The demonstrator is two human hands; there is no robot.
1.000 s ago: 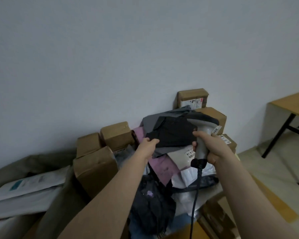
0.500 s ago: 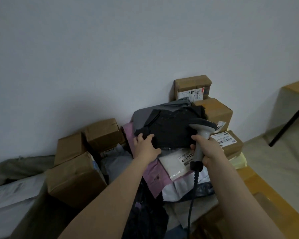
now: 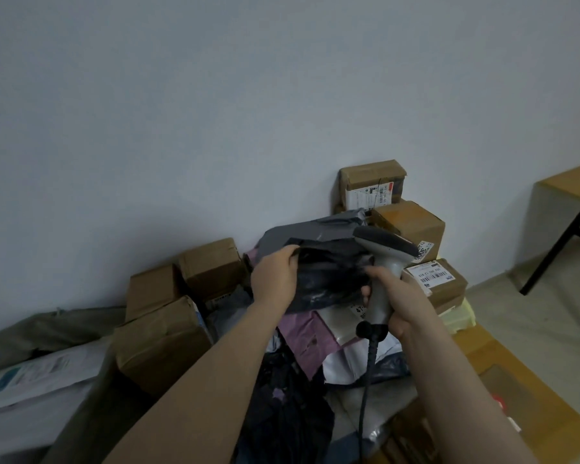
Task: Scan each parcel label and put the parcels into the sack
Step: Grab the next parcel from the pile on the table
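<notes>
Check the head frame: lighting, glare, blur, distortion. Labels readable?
Head view: dim, flat light, no glare, soft shadows on the wall; wide-angle tilt shows at the desk; slightly soft overall. The black bag in the left hand is nearly detail-less; the scanner in the right hand reads clearly; the box label beside it shows a barcode, text barely legible.

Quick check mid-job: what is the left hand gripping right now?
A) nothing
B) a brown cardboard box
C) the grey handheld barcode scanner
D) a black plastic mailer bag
D: the left hand grips the left edge of the black plastic mailer bag atop the pile, while the right hand holds the grey handheld barcode scanner.
</notes>
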